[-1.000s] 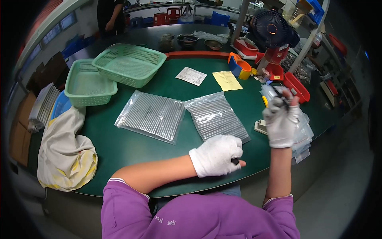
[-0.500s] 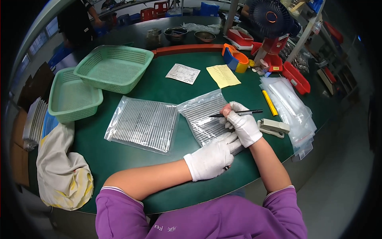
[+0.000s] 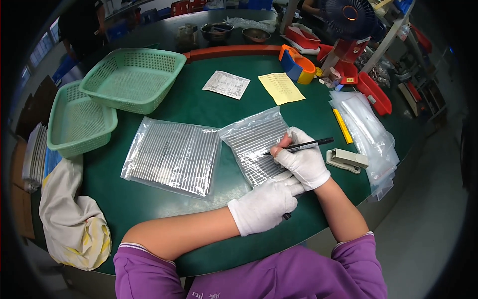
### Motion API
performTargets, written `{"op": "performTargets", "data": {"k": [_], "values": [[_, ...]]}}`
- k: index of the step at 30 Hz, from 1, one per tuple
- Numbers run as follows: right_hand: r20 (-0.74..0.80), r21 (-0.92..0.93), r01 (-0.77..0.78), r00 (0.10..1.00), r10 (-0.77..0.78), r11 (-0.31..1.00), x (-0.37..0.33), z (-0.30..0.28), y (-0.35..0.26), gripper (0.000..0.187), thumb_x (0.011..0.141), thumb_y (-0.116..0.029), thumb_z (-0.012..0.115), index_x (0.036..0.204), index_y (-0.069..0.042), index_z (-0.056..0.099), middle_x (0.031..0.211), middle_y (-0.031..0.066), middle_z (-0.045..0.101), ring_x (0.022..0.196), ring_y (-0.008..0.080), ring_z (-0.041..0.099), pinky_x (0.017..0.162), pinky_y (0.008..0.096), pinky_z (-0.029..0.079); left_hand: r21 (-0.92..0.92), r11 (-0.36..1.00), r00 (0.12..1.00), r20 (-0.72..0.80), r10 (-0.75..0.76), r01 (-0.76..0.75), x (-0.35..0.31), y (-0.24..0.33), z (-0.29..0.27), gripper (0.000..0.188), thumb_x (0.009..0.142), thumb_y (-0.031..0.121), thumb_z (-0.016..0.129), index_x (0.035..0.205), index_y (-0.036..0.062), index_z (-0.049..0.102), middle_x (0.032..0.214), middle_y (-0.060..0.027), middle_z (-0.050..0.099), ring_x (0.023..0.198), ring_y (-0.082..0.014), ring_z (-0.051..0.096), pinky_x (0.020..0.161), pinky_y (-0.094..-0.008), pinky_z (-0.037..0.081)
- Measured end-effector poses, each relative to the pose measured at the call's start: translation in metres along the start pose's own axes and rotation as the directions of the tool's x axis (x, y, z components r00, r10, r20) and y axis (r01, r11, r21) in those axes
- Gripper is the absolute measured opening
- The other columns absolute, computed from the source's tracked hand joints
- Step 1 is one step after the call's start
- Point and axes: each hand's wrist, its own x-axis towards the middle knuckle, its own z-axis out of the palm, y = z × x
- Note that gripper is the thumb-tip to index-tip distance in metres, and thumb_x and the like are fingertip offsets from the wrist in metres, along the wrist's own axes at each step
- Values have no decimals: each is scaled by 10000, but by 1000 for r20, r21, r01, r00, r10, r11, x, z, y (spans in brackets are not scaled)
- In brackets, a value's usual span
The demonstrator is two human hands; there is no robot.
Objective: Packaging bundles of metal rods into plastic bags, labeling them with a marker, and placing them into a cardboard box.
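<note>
My right hand (image 3: 307, 164), in a white glove with bare thumb and fingertip showing, grips a black pen (image 3: 318, 143). The pen's tip is over a clear plastic bag (image 3: 254, 140) filled with rows of thin silvery rods; whether it touches is unclear. My gloved left hand (image 3: 264, 205) lies across the bag's near end, its fingers reaching under my right hand. A small black end, apparently the pen cap (image 3: 287, 216), pokes out below the left palm. To the left, a second bag of similar rods (image 3: 169, 157) lies flat on the green table.
Two green perforated baskets (image 3: 134, 82) overlap at far left, above a crumpled cloth (image 3: 74, 214). A white slip (image 3: 226, 84) and yellow note (image 3: 282, 88) lie beyond the bags. At right are a stapler (image 3: 347, 160), a yellow stick (image 3: 342, 126), clear bags (image 3: 366, 129) and a fan (image 3: 348, 17).
The view has shifted slightly. My right hand still holds the pen, its tip now somewhat lower on the bag. The left hand keeps its place on the bag's near end.
</note>
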Motion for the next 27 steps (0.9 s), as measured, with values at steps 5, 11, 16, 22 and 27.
{"op": "performTargets", "data": {"k": [5, 11, 16, 22, 27], "values": [[-3, -51, 42, 999, -42, 998, -2, 0, 0, 237, 763, -87, 718, 782, -59, 484, 743, -12, 523, 699, 54, 460, 642, 205, 415, -53, 998, 1000, 10, -26, 27, 1, 0, 1, 95, 552, -2, 623, 594, -3, 537, 1114, -206, 570, 945, -370, 546, 785, -408, 462], [24, -8, 57, 998, -57, 998, -2, 2, -3, 236, 756, -125, 725, 770, -18, 514, 702, 25, 542, 659, 77, 471, 598, 236, 420, -82, 997, 999, -37, -14, 11, -1, -1, 3, 104, 549, -8, 622, 601, 6, 532, 1060, -192, 576, 910, -365, 546, 758, -405, 461], [21, -44, 69, 997, -68, 997, -2, 3, -4, 226, 754, -114, 724, 768, -16, 521, 706, 30, 553, 655, 81, 478, 595, 238, 421, -60, 997, 999, -5, -49, 49, -1, 2, 0, 99, 569, 9, 616, 618, 10, 530, 1006, -179, 572, 857, -354, 544, 717, -420, 450], [31, -48, 68, 997, -67, 997, -1, 3, -6, 226, 753, -113, 723, 753, -13, 519, 703, 33, 555, 654, 86, 484, 594, 240, 425, -43, 999, 999, -40, -15, 13, -2, 0, 3, 92, 591, 22, 611, 614, 9, 523, 1002, -175, 569, 831, -348, 549, 689, -417, 456], [59, -111, 93, 994, -87, 989, 0, 4, -5, 215, 758, -101, 716, 766, -12, 520, 712, 37, 556, 660, 90, 492, 597, 241, 432, -57, 995, 997, 23, -74, 76, -2, 3, 0, 82, 597, 19, 605, 617, 5, 527, 1035, -183, 565, 829, -352, 556, 684, -415, 462]]}}
